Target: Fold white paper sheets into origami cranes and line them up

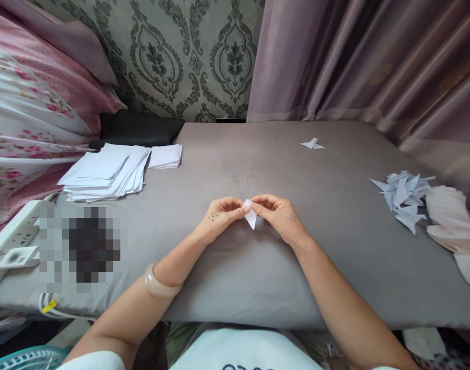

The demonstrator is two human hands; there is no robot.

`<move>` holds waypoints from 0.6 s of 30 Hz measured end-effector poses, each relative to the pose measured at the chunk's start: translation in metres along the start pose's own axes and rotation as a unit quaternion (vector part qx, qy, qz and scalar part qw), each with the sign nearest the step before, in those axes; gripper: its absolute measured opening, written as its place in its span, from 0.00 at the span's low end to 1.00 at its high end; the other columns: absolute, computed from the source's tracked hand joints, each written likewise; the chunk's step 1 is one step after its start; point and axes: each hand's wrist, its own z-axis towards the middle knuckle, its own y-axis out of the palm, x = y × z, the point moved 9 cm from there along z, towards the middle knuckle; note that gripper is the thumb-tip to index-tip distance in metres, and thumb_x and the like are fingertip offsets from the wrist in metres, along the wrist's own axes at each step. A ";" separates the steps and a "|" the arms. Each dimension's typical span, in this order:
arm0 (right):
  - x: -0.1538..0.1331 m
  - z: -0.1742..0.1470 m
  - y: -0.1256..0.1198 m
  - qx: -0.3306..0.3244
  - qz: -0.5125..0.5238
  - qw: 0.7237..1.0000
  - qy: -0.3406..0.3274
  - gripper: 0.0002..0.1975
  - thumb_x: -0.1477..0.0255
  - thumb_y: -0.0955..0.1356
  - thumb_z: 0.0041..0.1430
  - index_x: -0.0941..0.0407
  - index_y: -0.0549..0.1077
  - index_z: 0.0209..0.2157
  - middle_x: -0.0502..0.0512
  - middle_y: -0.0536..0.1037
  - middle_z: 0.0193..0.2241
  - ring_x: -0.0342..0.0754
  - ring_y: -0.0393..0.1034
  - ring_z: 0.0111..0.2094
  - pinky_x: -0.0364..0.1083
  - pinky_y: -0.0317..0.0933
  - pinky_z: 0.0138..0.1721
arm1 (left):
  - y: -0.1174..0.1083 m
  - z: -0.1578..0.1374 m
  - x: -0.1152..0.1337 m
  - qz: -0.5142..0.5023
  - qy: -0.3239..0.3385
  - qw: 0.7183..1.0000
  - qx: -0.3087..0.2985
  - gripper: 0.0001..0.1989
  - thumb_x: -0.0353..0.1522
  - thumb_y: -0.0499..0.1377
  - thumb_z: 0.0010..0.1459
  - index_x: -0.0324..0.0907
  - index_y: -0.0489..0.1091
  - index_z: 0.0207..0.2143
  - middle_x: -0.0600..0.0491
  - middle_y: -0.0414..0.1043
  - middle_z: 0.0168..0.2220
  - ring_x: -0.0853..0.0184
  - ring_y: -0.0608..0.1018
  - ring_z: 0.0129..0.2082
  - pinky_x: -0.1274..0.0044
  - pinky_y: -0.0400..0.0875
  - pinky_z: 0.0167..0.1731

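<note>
Between my two hands is a small folded piece of white paper (251, 219), roughly kite-shaped with its point hanging down. My left hand (224, 213) pinches its left side between thumb and fingers. From the right, my right hand (275, 211) pinches the same paper near its top, thumb toward me. Both hands are just above the grey-covered table (227, 277), around its middle. The fingertips behind the paper are partly hidden.
White sheets (107, 172) lie in a stack at left, beside smaller paper squares (166, 156). Several folded paper pieces (404, 192) form a pile at right near a pale cloth (452, 221). One folded paper bird shape (313, 144) lies farther back. A power strip (15, 236) sits at the left edge.
</note>
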 end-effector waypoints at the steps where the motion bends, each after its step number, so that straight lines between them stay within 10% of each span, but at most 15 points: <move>1: 0.002 0.001 0.000 0.006 0.005 1.000 0.005 0.13 0.62 0.73 0.48 0.54 0.77 0.34 0.52 0.80 0.32 0.46 0.75 0.35 0.47 0.68 0.41 | -0.001 0.000 -0.001 0.000 -0.003 1.000 0.004 0.13 0.39 0.69 0.45 0.39 0.74 0.26 0.55 0.72 0.24 0.72 0.72 0.24 0.78 0.65 0.29; 12: -0.002 -0.002 0.001 0.007 -0.158 0.986 -0.057 0.12 0.67 0.69 0.55 0.53 0.76 0.41 0.50 0.78 0.30 0.45 0.72 0.33 0.46 0.65 0.39 | 0.009 -0.001 -0.013 0.086 -0.039 0.993 -0.069 0.15 0.40 0.67 0.47 0.37 0.71 0.29 0.58 0.67 0.21 0.75 0.66 0.21 0.81 0.55 0.23; 18: 0.002 0.001 -0.006 0.054 -0.018 0.998 -0.009 0.20 0.58 0.70 0.53 0.55 0.73 0.44 0.57 0.78 0.39 0.47 0.72 0.39 0.47 0.65 0.42 | -0.011 0.004 -0.010 -0.076 -0.034 0.996 0.042 0.13 0.35 0.69 0.45 0.38 0.72 0.31 0.55 0.74 0.27 0.72 0.74 0.28 0.80 0.63 0.31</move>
